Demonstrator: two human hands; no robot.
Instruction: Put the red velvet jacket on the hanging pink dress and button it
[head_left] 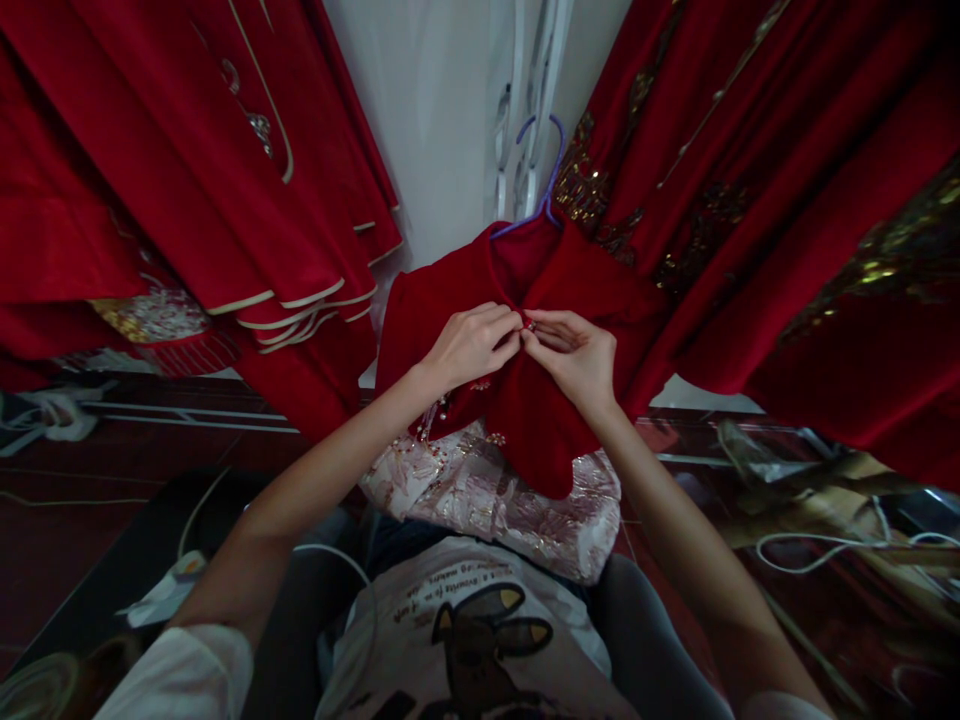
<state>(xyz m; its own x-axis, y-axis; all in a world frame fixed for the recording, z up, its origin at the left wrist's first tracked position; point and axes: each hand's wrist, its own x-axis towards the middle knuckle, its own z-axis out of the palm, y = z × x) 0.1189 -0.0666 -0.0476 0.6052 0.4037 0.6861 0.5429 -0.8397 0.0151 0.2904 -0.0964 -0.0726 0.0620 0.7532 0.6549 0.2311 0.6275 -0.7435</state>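
A short red jacket (442,290) hangs in front of me on a purple hanger (557,170). My left hand (478,343) is closed at the jacket's front opening, its fingertips pinching the edge just below the collar. Right beside it, my right hand (576,355) pinches the opposite edge, thumb and forefinger pressed together. A small shiny fastener (531,325) shows between the fingertips, too small to make out fully. Beaded trim (442,405) dangles on the jacket's left front. Below the jacket, pale pink brocade fabric (517,505) lies across my lap.
Red garments with cream edging (300,200) hang at the left. More red garments with gold sequins (750,200) hang at the right. Behind the hanger stands a white surface with metal handles (525,180). White cord (817,545) and wrapping material lie on the floor at right.
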